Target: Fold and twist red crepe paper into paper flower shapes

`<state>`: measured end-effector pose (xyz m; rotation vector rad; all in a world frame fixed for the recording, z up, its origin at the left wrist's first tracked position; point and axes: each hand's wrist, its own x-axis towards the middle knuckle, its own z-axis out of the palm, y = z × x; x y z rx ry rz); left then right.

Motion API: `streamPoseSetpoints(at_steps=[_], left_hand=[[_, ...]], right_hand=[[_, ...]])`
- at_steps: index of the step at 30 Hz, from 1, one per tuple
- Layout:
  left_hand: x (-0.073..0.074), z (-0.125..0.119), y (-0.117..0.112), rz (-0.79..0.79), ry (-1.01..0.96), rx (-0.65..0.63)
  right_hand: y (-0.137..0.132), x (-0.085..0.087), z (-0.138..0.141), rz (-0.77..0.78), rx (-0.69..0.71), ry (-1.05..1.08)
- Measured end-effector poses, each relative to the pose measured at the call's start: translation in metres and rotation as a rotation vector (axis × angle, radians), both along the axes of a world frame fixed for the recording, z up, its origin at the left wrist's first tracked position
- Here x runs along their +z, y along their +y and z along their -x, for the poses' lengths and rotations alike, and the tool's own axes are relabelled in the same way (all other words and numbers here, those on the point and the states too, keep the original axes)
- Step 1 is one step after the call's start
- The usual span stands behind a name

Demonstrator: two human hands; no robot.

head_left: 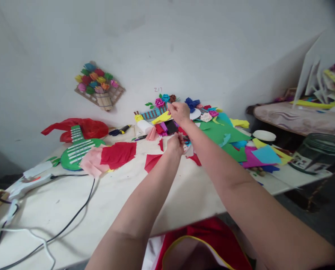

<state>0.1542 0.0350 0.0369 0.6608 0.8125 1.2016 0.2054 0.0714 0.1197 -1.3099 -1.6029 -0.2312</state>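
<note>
My left hand (pixel 175 144) is stretched out over the white table (pixel 105 202) with its fingers pinched together on something small that I cannot make out, above scraps of red paper (pixel 152 161). My right hand (pixel 179 112) reaches farther, to the back of the table, fingers curled in a pinch among paper flowers (pixel 163 100) and a yellow paper piece (pixel 162 118). What it grips is too small to name. A pile of folded coloured papers (pixel 164 128) lies between the two hands.
A green paper guitar (pixel 79 150), pink and red tissue sheets (pixel 111 156), a red plastic bag (pixel 83 127) and black cables (pixel 71 221) lie at left. Green, purple and blue sheets (pixel 240 148) cover the right. A flower basket craft (pixel 98 85) hangs on the wall.
</note>
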Motion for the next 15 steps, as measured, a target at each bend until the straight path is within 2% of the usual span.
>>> streamPoseSetpoints(at_steps=[1,4,8,11,13,14,15], left_hand=[[0.003,0.003,0.003,0.052,-0.047,0.106],[0.008,0.019,0.01,0.044,-0.018,0.174],[0.0,0.061,0.022,-0.143,0.345,0.289],[-0.014,0.099,0.037,-0.262,0.642,0.33],[-0.024,0.121,0.045,-0.3,0.819,0.365],[-0.029,0.131,0.048,-0.315,0.902,0.378],[-0.033,0.138,0.05,-0.332,0.98,0.384]], right_hand=[[-0.003,-0.003,-0.003,0.033,-0.014,-0.013],[-0.01,-0.013,-0.013,0.283,-0.002,-0.127],[-0.019,-0.032,-0.023,1.007,0.246,-0.323],[-0.032,-0.049,-0.018,1.402,0.38,-0.345],[-0.041,-0.059,-0.013,1.539,0.521,-0.315],[-0.043,-0.062,-0.011,1.569,0.508,-0.326],[-0.044,-0.063,-0.01,1.512,0.394,-0.363]])
